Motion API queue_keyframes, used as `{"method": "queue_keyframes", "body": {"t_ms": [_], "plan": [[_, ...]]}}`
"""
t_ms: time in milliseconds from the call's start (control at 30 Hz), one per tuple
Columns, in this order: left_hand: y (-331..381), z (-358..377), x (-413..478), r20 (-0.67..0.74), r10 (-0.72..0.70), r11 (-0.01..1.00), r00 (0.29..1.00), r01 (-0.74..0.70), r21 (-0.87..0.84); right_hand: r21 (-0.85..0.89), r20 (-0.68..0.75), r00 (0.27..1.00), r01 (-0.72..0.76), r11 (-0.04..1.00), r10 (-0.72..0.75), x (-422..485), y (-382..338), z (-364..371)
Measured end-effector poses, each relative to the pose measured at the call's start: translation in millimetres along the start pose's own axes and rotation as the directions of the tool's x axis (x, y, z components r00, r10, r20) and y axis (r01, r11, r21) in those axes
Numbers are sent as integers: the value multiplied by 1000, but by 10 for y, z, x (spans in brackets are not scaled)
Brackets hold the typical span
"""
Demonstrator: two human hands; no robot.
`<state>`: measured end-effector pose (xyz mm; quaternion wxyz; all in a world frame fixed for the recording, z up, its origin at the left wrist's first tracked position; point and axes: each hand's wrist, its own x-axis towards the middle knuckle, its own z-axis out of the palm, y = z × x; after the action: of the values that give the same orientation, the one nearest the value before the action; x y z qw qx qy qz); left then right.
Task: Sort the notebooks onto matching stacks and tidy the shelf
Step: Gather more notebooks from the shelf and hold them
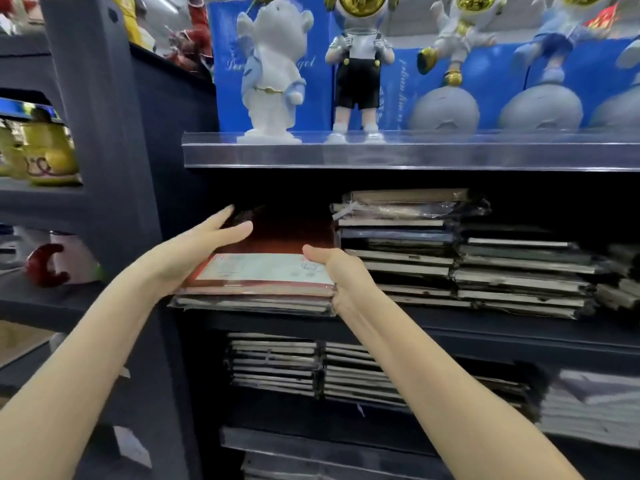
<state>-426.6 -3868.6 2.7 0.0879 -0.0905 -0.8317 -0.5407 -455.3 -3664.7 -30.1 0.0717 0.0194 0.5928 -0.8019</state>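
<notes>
On the dark middle shelf [450, 323] the red notebook [273, 271] tops the leftmost pile [249, 303], left hand [197, 247] flat, fingers straight, against its left side, right hand [341, 278] clasping its right edge (thumb on top); neighbouring dark stacks [485, 271] sit ragged, so tidying appears largely outstanding.

White cursive lettering is printed on the blue box [317, 46] behind the white figurine [273, 74]; only the ending "gel" is made out to the figurine's right, the rest being covered or blurred. Sideways script on the neighbouring blue box [398, 95] cannot be read. Small print on the paper band [259, 268] of the red notebook [284, 233] is too blurred to be read.
</notes>
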Motion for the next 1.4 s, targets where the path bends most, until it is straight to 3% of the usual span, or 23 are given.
{"method": "queue_keyframes", "body": {"t_ms": [67,100,200,267,467,633,733,867,1033,1100,1167,1267,1333,1400], "plan": [[-21,113,-231,-49,240,944,970,-221,245,2,-37,999,10,1000,-10,80,18,80],[-78,178,-310,-67,360,866,931,-307,394,12,-47,999,11,1000,-10,107,7,114],[-369,278,-252,25,536,489,844,-334,806,56,-39,999,7,998,-4,122,-39,176],[-556,254,-86,83,545,372,834,-329,868,71,-21,999,-23,997,25,72,-45,166],[-684,163,357,82,571,378,817,-350,857,150,125,992,-45,988,27,-45,-46,30],[-598,197,576,2,601,437,799,-330,837,207,118,993,-23,978,-2,48,-68,43],[-657,216,572,-6,646,413,763,-343,844,207,121,993,-25,978,0,29,-20,-25],[-622,225,621,-4,716,349,698,-353,868,105,129,991,30,994,-43,-60,4,-163],[-608,215,727,7,692,340,722,-335,879,17,94,992,83,996,-84,-202,-34,-344],[-605,274,680,-13,741,317,672,-332,889,-79,48,989,140,987,-137,-281,-15,-510],[-532,424,588,-32,816,289,577,-359,887,-188,-35,975,209,960,-220,-393,-14,-716],[-322,814,445,-5,914,207,406,-455,866,-408,-192,881,330,851,-433,-535,-40,-1138],[-177,1115,374,60,949,116,309,-520,846,-693,-258,690,356,627,-677,-542,-79,-1507],[-50,1426,353,140,959,23,244,-564,825,-918,-245,458,173,356,-854,-491,-137,-1915]]}}
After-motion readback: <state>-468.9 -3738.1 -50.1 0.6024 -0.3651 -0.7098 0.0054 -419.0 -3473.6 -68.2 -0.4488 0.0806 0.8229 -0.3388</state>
